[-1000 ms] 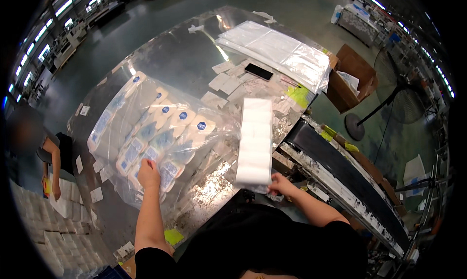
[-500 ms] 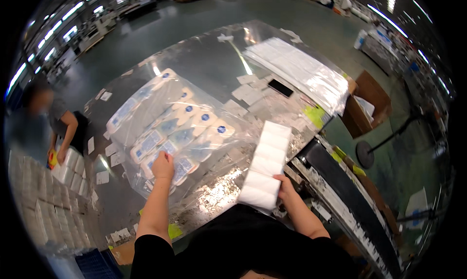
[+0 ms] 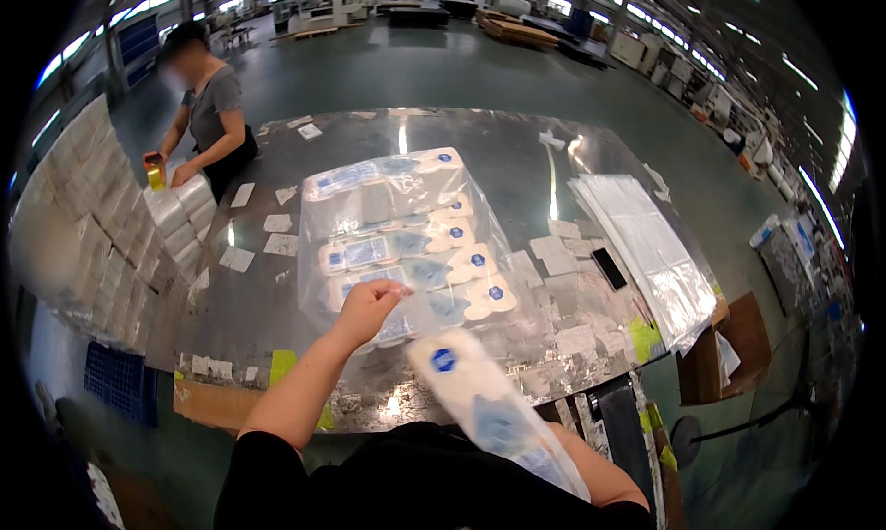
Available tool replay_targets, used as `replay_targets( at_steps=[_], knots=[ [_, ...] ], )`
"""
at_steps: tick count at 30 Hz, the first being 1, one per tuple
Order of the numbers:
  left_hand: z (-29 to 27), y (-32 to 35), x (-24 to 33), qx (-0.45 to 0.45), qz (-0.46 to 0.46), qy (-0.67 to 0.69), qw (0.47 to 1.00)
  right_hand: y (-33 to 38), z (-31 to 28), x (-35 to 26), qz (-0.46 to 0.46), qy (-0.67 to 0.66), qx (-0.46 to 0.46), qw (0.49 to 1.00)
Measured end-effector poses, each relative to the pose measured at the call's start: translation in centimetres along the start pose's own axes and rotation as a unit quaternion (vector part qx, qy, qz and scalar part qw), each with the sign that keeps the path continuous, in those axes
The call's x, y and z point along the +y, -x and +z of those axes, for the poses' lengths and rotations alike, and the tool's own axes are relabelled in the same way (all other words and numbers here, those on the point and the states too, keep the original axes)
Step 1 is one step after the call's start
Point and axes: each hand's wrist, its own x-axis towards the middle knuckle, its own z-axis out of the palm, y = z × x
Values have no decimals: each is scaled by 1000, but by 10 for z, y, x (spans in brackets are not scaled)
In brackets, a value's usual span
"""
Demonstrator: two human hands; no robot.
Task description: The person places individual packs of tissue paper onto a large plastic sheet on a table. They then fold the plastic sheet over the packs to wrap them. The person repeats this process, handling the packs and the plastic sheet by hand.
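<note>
A large clear plastic bag (image 3: 369, 207) lies on the table with several long white packs (image 3: 434, 242) inside, printed in blue. At the near side of its mouth is my left hand (image 3: 367, 310), closed in a pinch on the thin film. In front of my body, a long white wrapped pack of what look like paper rolls (image 3: 480, 410) is held up at a slant, its far end close to the bag's opening. My right forearm comes up behind this pack. The pack hides my right hand, which supports it from beneath.
The metal table (image 3: 268, 299) carries paper scraps, a black phone (image 3: 608, 269) and a stack of flat clear bags (image 3: 651, 253). At the right stands a cardboard box (image 3: 738, 345). Stacked white packs (image 3: 101, 207) are at the left, near a co-worker (image 3: 217, 114) holding a tape dispenser (image 3: 154, 170).
My view has turned left. The pack has been flipped from its plain ribbed side to its printed side and swung toward the bag. My left hand stays at the bag.
</note>
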Motion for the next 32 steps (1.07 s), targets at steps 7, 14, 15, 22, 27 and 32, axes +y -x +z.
replay_targets(
  at_steps=[7, 14, 15, 22, 27, 32],
  knots=[
    [-9, 57, 57, 24, 108, 29, 993, -108, 54, -25, -45, 80, -51, 994],
    [15, 60, 34, -53, 171, -23, 984, -227, 138, -82, -87, 218, -74, 969],
    [18, 63, 33, -65, 177, -27, 982, -241, 155, -83, -66, 255, -79, 961],
    [27, 82, -10, -231, 75, -19, 970, -266, 198, -51, -44, 276, -212, 937],
    [24, 87, -36, -252, -5, 61, 966, -311, 240, -107, -73, 21, -24, 997],
    [33, 57, -41, -155, -68, -90, 981, -344, 207, -145, -49, -267, -301, 914]
  ],
)
